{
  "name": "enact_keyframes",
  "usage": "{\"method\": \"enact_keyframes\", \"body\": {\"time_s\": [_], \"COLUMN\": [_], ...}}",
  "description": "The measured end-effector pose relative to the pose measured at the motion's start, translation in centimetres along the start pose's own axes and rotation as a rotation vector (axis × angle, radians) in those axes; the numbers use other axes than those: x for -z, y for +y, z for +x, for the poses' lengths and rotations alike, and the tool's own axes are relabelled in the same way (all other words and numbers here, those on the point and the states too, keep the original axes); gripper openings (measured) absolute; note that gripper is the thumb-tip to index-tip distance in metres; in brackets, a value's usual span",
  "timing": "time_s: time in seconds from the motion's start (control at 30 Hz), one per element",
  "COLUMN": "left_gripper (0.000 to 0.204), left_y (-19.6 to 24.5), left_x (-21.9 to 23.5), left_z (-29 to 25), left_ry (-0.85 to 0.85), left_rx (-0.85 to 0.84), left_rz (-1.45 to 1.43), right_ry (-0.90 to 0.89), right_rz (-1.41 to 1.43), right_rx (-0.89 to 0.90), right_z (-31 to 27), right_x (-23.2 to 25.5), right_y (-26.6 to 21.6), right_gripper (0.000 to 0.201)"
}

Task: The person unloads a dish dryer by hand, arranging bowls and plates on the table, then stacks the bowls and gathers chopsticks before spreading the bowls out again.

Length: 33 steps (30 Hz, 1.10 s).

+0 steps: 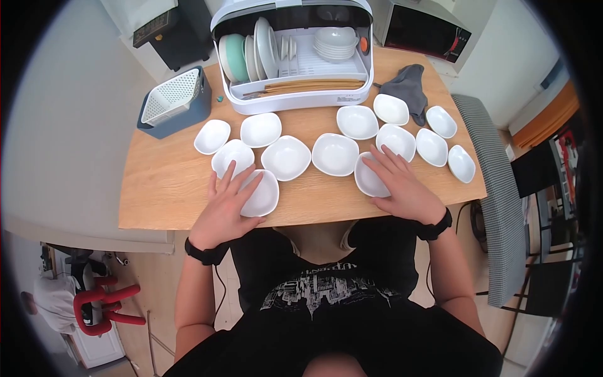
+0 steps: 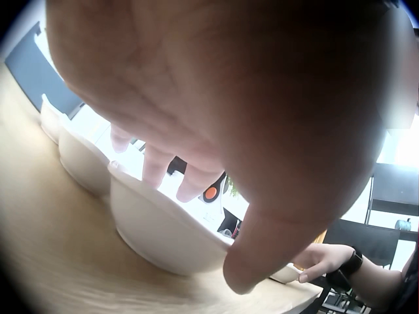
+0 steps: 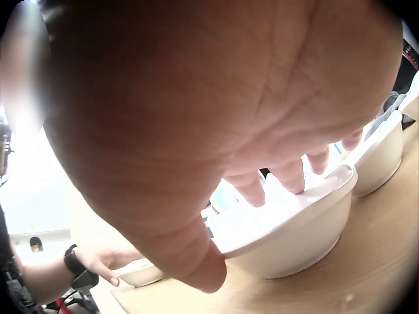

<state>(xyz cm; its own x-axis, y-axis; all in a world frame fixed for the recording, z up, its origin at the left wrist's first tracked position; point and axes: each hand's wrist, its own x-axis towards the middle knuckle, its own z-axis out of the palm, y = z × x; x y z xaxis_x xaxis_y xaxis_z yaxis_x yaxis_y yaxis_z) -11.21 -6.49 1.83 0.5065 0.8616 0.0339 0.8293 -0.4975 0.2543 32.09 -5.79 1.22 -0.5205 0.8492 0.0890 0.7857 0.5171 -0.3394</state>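
My left hand point(image 1: 223, 210) lies spread over the white bowl point(image 1: 262, 196) nearest the table's front edge on the left, thumb by its near rim. On the right, my right hand point(image 1: 411, 191) spans another front bowl point(image 1: 370, 176), fingers extended toward the bowl behind. The left wrist view has the left thumb beside the outer wall of a bowl point(image 2: 163, 229), with fingers hanging over its far side. In the right wrist view the right thumb touches a bowl's rim point(image 3: 294, 232). More white bowls, one being a bowl point(image 1: 286, 158) near the middle, stand upright around both hands.
Behind the bowls stands a white dish cabinet point(image 1: 295, 100) with plates, stacked bowls and chopsticks. A blue basket point(image 1: 182, 116) with a white one inside is at the back left; a grey cloth point(image 1: 407, 88) lies at the back right. A microwave point(image 1: 424, 31) stands beyond.
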Motion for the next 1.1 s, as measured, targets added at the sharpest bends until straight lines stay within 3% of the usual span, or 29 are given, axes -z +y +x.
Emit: {"method": "enact_keyframes", "body": {"time_s": [0.37, 0.43, 0.47, 0.53, 0.6, 0.7, 0.8, 1.1], "left_gripper": [0.084, 0.069, 0.069, 0.046, 0.030, 0.009, 0.013, 0.029], "left_y": [0.5, 1.8, 2.8, 6.0, 8.6, 13.8, 16.7, 19.8], "left_x": [-0.5, 1.0, 2.1, 5.6, 9.0, 13.4, 15.2, 14.8], "left_z": [-0.9, -0.7, -0.8, -1.1, -1.7, -2.9, -3.6, -4.3], "left_ry": [0.119, 0.298, 0.300, 0.519, 0.661, 0.675, 0.626, 0.623], "left_rx": [0.020, -0.090, -0.086, -0.131, -0.325, -0.623, -0.767, -0.753], "left_rz": [-0.021, -0.067, -0.070, -0.354, -0.552, -0.874, -1.019, -1.020], "right_ry": [0.169, 0.202, 0.231, 0.232, 0.233, 0.185, 0.185, 0.229], "right_rz": [0.048, 0.020, -0.005, 0.020, 0.045, 0.059, 0.030, 0.018], "right_rx": [-0.041, -0.039, -0.038, -0.052, -0.060, -0.015, -0.014, -0.010], "right_z": [-2.1, -2.6, -2.8, -3.1, -3.2, -3.3, -3.4, -3.9], "right_x": [0.3, 0.6, 0.7, 0.8, 0.5, -0.5, -1.4, -1.8], "right_y": [-0.3, -0.1, -0.1, -0.5, -0.8, -1.2, -1.9, -2.2], "right_gripper": [0.078, 0.078, 0.077, 0.078, 0.079, 0.080, 0.083, 0.080]}}
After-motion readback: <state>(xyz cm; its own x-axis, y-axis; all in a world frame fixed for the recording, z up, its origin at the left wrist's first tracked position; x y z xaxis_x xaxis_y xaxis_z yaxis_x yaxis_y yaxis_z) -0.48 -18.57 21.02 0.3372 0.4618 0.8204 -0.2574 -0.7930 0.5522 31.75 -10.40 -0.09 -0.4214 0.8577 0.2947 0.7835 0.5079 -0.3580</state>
